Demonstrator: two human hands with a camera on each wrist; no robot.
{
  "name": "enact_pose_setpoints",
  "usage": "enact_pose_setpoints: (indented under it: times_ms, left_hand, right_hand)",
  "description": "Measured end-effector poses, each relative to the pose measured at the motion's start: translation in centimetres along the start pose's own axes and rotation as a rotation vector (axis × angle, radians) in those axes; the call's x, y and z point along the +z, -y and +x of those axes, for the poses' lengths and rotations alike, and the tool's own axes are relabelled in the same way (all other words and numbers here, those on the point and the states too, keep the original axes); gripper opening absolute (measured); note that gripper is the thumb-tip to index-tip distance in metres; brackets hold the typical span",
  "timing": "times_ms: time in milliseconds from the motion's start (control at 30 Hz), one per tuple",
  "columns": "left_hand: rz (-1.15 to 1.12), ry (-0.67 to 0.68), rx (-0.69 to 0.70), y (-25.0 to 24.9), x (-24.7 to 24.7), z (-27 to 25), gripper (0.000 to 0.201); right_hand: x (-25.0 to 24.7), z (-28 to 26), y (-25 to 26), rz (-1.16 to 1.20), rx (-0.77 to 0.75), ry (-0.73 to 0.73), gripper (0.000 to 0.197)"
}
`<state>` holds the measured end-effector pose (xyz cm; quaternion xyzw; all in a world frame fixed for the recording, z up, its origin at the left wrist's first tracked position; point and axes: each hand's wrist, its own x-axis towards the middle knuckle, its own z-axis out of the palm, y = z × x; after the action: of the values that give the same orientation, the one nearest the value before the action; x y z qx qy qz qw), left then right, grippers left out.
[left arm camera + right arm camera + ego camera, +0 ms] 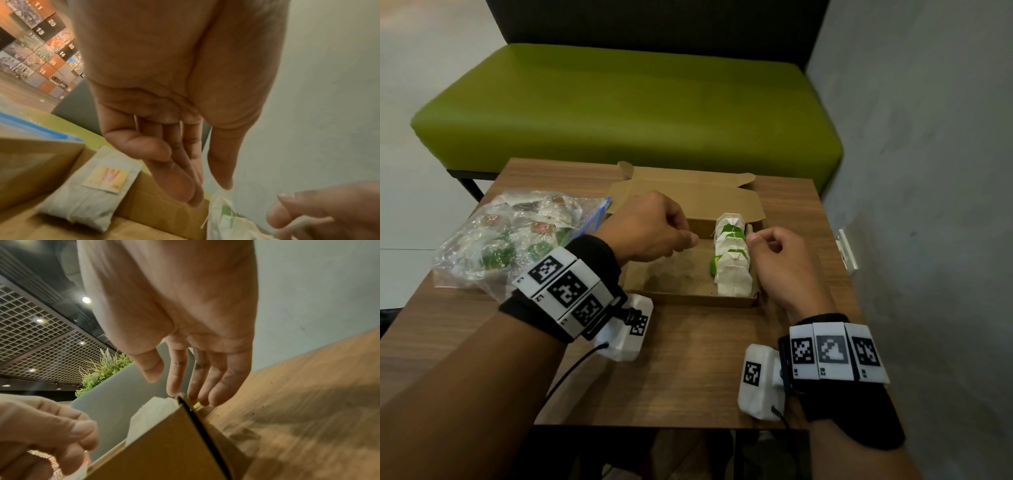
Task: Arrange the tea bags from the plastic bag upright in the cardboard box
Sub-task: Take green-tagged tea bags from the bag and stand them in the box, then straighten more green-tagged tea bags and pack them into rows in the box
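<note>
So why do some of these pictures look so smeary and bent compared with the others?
Head view: fairly sharp, but wide-angle, so the table edges splay and the bench bulges. Left wrist view: the lying tea bag and cardboard box are motion-blurred, under a warm cast. Right wrist view: the tabletop is streaked, the near left hand soft, and the ceiling lights glare slightly.

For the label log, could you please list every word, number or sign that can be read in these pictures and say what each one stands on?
"W": tag of the tea bag lying in the cardboard box.
"11", "20", "13", "14", "15", "17": squares of the wall panel.
"R1", "R2": right wristband, faint.
Left wristband lettering: too small.
Square coded markers on both bands: no words.
Plastic bag contents: print blurred.
</note>
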<state>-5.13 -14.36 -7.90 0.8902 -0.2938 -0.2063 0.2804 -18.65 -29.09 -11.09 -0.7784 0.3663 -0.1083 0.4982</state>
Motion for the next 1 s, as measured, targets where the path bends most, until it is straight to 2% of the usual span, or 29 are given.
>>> enact_pose_setpoints:
  times_ms: [133,233,367,467,600,667,733,800,867,933,1000]
  left_hand:
    - [0.065,-0.027,0.017,0.0,-0.2,-0.2,0.021]
    - [0.029,-0.064,0.03,0.3,-1.1,-0.6,0.025]
    - [0.023,-0.116,0.008,1.4,-2.8,-1.3,0.026]
    - [0.024,-0.179,-0.018,2.6,-4.2,-2.3,0.027]
    - [0.079,-0.379,-0.07,4.6,-6.6,-4.2,0.028]
    - [0.154,-0.497,-0.106,6.6,-8.0,-5.0,0.031]
    - [0.19,-0.569,-0.204,9.0,-9.2,-5.8,0.039]
    - [0.187,-0.537,-0.342,11.4,-9.9,-6.4,0.053]
    - [0.211,-0.438,-0.436,14.4,-9.9,-6.5,0.062]
    - [0.217,-0.367,-0.468,16.9,-9.5,-6.5,0.055]
    - [0.201,-0.312,-0.464,16.3,-9.6,-7.3,0.032]
  right_hand:
    - [0.3,0.0,0.2,0.02,-0.083,-0.111,0.009]
    - [0.4,-0.2,0.7,0.023,-0.17,-0.197,0.01]
    - [0.8,-0.7,1.8,0.032,-0.281,-0.203,0.011]
    - [1.8,-1.6,3.1,0.061,-0.328,-0.126,0.013]
    - [5.0,-3.3,5.2,0.067,-0.326,0.079,0.011]
    - [7.1,-4.1,6.1,-0.017,-0.318,0.199,0.012]
    - [9.3,-4.6,6.8,-0.153,-0.314,0.282,0.013]
    - [11.4,-4.9,7.3,-0.27,-0.275,0.317,0.015]
    - [13.0,-5.3,7.9,-0.365,-0.251,0.309,0.015]
    - [14.3,-5.8,8.7,-0.483,-0.298,0.264,0.016]
    - [15.1,-6.3,9.5,-0.65,-0.39,0.184,0.021]
